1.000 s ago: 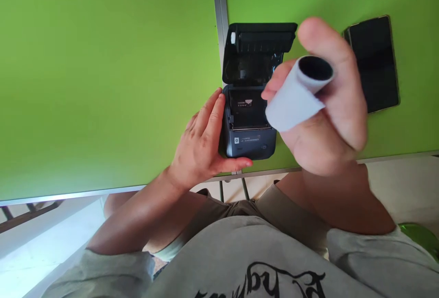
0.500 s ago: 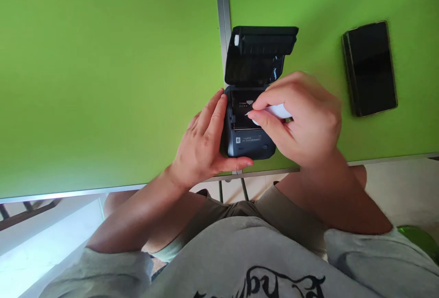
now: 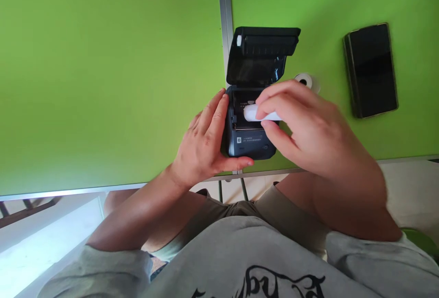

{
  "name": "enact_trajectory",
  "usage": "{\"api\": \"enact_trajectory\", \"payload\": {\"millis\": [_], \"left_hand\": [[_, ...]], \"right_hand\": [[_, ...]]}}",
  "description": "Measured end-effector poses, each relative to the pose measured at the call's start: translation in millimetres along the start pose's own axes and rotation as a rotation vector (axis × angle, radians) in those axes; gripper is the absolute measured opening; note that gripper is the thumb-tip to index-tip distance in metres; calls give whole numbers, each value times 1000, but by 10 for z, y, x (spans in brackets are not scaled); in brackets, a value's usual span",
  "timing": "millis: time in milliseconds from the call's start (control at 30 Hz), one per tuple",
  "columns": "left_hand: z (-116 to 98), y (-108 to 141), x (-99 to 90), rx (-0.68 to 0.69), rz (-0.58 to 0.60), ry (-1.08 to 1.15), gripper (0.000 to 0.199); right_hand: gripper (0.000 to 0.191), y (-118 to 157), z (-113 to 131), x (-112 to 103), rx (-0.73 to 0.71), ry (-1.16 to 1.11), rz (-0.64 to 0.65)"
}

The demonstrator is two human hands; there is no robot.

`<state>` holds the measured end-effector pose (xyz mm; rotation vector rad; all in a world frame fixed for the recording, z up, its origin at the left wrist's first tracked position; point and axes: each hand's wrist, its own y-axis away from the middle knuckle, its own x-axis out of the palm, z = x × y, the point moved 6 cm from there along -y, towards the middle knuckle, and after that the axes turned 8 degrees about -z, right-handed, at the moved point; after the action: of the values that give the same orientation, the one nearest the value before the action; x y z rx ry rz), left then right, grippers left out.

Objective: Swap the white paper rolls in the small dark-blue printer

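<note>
A small dark label printer (image 3: 252, 144) sits on the green table with its black lid (image 3: 262, 55) raised, showing the bay inside. My left hand (image 3: 204, 140) braces it, fingers along its left side and thumb across the front edge. Between the thumb and fingers of my right hand (image 3: 302, 124) is a white paper roll (image 3: 253, 112), lying sideways over the bay. Its right part is hidden by my fingers. Whether the roll touches the bay's floor I cannot tell.
Behind my right hand stands a second small white roll (image 3: 305, 80) with a dark core. A black phone (image 3: 372, 69) in a case lies to the right. A metal seam (image 3: 225, 14) divides the green tabletop (image 3: 103, 69), whose near edge runs just in front of my lap.
The white roll has turned level over the bay, its rounded end now showing. My right hand has shifted slightly right, uncovering the second roll. My left hand keeps its place.
</note>
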<state>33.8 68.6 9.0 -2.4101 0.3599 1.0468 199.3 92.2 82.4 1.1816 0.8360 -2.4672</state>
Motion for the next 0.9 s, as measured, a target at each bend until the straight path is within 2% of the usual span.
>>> {"api": "enact_trajectory", "payload": {"millis": [133, 400, 500, 633, 767, 900], "left_hand": [[2, -5, -1, -9, 10, -5, 124], [-11, -9, -9, -18, -6, 29, 120], [-1, -10, -23, -40, -22, 78, 118], [-8, -30, -126, -51, -102, 133, 88], [-67, -51, -260, -19, -226, 140, 51], [-115, -69, -293, -24, -249, 160, 39]], "right_hand": [[28, -31, 10, -83, 25, -62, -120], [22, -29, -76, 32, 31, -220, -304], [23, -19, -75, 42, -24, -288, -319], [25, -11, 38, 45, -135, -380, -281], [26, -14, 84, 68, -115, -372, -234], [21, -30, 88, 64, -114, -339, -197]]}}
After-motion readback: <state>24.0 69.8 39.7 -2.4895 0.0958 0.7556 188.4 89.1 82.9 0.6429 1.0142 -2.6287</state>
